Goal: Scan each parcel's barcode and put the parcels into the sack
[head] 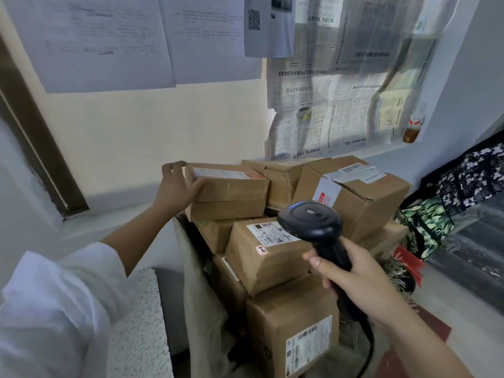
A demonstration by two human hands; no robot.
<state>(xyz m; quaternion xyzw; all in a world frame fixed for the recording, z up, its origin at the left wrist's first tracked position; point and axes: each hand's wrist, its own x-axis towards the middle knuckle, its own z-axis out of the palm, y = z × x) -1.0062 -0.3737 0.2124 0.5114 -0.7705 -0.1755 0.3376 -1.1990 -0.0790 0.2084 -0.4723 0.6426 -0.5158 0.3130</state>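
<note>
Several brown cardboard parcels are stacked in front of me. My left hand (177, 186) grips the left end of a flat parcel (231, 182) on top of the stack, thumb at its side and fingers over its top edge; a white label lies on its top. My right hand (354, 279) holds a black barcode scanner (311, 223) by its handle, head pointing toward the stack. A labelled parcel (266, 252) sits just below the scanner head, and another parcel (294, 323) lies lower down. A pale woven sack (196, 296) hangs open at the stack's left side.
A large box (354, 192) with shipping labels stands at the back right. Patterned bags (447, 203) lean at the right. A speckled surface (136, 323) is at lower left. Newspapers (341, 91) cover the window; papers hang on the wall.
</note>
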